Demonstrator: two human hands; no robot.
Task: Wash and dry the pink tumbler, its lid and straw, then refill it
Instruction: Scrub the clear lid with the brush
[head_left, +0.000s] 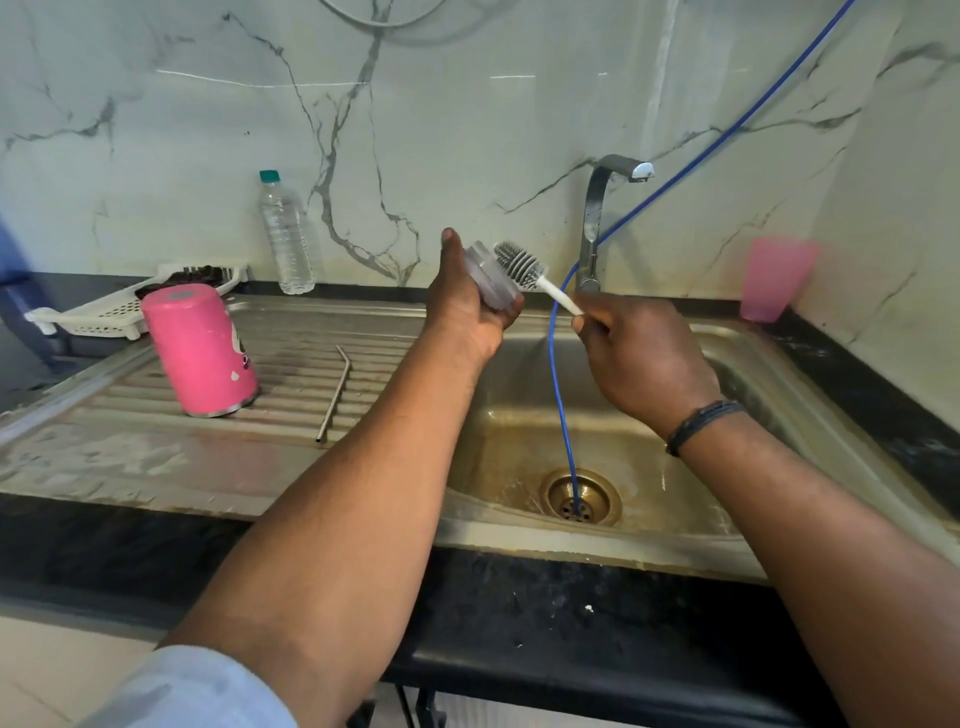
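Head view, over steel sink (737, 364). Left hand (467, 301) grips clear tumbler lid (491, 283), held on edge above the basin's left rim. Right hand (639, 353) closed around white handle of bottle brush (522, 267); grey bristle head lies against the lid's face. Pink tumbler (200, 356) stands inverted on ribbed drainboard (156, 447), left of basin. Metal straw (335, 395), bent at its top end, lies on the drainboard just right of the tumbler, apart from it. Blue hose (558, 395) runs down into the drain. Tap (597, 218) at back; water flow not discernible. Plastic water bottle (285, 234) and pink cup (774, 278) stand against the wall.
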